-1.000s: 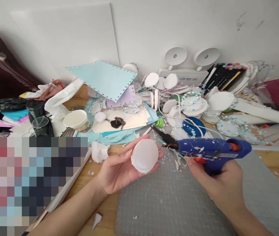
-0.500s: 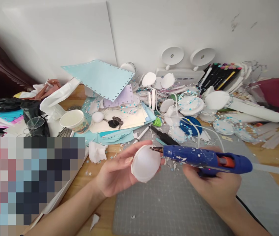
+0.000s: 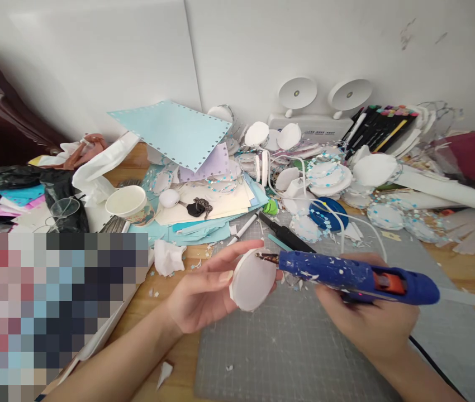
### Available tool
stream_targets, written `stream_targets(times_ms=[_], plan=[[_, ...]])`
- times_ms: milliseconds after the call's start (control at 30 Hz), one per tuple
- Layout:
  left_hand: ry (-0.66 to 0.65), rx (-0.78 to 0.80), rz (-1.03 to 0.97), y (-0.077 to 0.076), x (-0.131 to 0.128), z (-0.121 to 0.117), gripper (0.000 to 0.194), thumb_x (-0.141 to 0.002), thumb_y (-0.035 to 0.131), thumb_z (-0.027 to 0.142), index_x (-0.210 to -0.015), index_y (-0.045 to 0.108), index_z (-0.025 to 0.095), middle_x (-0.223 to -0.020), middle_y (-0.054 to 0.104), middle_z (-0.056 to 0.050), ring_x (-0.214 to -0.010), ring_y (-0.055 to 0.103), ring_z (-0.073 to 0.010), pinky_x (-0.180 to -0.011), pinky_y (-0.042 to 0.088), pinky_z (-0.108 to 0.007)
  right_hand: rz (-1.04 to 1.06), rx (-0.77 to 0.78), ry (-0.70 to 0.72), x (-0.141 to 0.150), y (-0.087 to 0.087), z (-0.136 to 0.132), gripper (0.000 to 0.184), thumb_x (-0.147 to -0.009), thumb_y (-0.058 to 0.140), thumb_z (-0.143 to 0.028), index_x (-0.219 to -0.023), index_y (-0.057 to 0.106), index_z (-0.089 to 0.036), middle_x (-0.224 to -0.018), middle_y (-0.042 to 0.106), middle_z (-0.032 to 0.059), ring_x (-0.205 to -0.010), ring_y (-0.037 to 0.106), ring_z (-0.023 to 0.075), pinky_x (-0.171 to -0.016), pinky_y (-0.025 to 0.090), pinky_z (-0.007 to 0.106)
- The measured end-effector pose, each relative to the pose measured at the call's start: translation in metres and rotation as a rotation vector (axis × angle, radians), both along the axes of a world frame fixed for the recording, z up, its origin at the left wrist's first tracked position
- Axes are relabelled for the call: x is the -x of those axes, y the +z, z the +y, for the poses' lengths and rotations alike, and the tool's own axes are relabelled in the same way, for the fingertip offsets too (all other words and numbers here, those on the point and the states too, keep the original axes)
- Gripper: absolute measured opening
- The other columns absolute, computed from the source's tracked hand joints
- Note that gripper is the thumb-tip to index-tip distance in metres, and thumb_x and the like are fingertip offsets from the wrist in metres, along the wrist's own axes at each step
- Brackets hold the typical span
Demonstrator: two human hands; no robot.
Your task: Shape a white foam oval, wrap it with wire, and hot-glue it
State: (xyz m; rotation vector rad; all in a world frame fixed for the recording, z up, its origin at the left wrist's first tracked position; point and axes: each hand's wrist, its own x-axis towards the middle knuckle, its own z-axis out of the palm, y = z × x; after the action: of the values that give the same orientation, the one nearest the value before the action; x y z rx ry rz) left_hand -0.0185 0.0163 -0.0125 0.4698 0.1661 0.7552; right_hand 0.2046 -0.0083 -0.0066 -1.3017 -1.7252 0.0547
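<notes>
A round white disc (image 3: 254, 281) stands tilted in my left hand (image 3: 204, 293), gripped at its edge between thumb and fingers. Wrapped round the handle of a blue hot glue gun (image 3: 329, 272) is my right hand (image 3: 374, 321). The gun's dark, stained nozzle points left and meets the disc's upper edge; whether it actually touches is hard to tell. A clear glue stick (image 3: 470, 300) sticks out of the gun's back end. Below both hands lies a grey cutting mat (image 3: 288, 357).
White discs with blue-dotted trim (image 3: 327, 173) crowd the back of the table. A paper cup (image 3: 127, 205), keys (image 3: 199, 207), a white pen (image 3: 243, 228) and a black cutter (image 3: 288, 233) lie beyond my hands. Markers (image 3: 378, 131) stand at back right; a crumpled tissue (image 3: 169, 258) sits left.
The disc has turned slightly in my left hand and now shows more of its rim by the thumb. The glue gun stays at its upper edge. The whole view has shifted slightly.
</notes>
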Motion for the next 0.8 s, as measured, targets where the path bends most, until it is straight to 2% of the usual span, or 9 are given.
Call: stream_targets(times_ms=[167, 400, 600, 800], plan=[[-0.011, -0.009, 0.007, 0.0004, -0.0002, 0.0005, 0.051, -0.079, 0.064, 0.020, -0.128, 0.053, 0.017, -0.123, 0.062, -0.008, -0.116, 0.057, -0.0262, -0.104, 0.036, -0.037, 0.052, -0.021, -0.021, 0.0058, 0.0038, 0.0002, 0.020, -0.067, 0.064, -0.013, -0.072, 0.049, -0.025, -0.054, 0.055, -0.0065, -0.042, 0.052, 0.0122, -0.041, 0.042, 0.025], [0.000, -0.021, 0.035, -0.0017, 0.0006, -0.0013, 0.049, -0.080, 0.063, 0.020, -0.128, 0.054, 0.017, -0.122, 0.062, -0.009, -0.112, 0.058, -0.0235, -0.102, 0.038, -0.036, 0.084, -0.007, 0.014, 0.0037, -0.0002, 0.0006, 0.021, -0.068, 0.065, -0.014, -0.077, 0.050, -0.026, -0.059, 0.057, -0.0042, -0.048, 0.056, 0.0150, -0.045, 0.045, 0.027], [0.006, -0.028, 0.081, -0.0038, 0.0006, -0.0008, 0.051, -0.079, 0.064, 0.022, -0.128, 0.054, 0.018, -0.122, 0.061, -0.010, -0.109, 0.059, -0.0237, -0.098, 0.040, -0.035, 0.074, -0.016, 0.032, 0.0038, 0.0016, 0.0000, 0.020, -0.071, 0.063, -0.016, -0.079, 0.048, -0.027, -0.058, 0.056, -0.0038, -0.048, 0.056, 0.0162, -0.044, 0.046, 0.027], [0.013, -0.042, 0.108, -0.0054, 0.0014, -0.0008, 0.049, -0.080, 0.064, 0.023, -0.128, 0.054, 0.022, -0.127, 0.059, -0.012, -0.114, 0.055, -0.0245, -0.093, 0.040, -0.032, 0.042, 0.026, 0.085, 0.0018, -0.0005, -0.0016, 0.020, -0.070, 0.062, -0.012, -0.076, 0.048, -0.025, -0.056, 0.054, -0.0057, -0.046, 0.054, 0.0134, -0.044, 0.044, 0.026]])
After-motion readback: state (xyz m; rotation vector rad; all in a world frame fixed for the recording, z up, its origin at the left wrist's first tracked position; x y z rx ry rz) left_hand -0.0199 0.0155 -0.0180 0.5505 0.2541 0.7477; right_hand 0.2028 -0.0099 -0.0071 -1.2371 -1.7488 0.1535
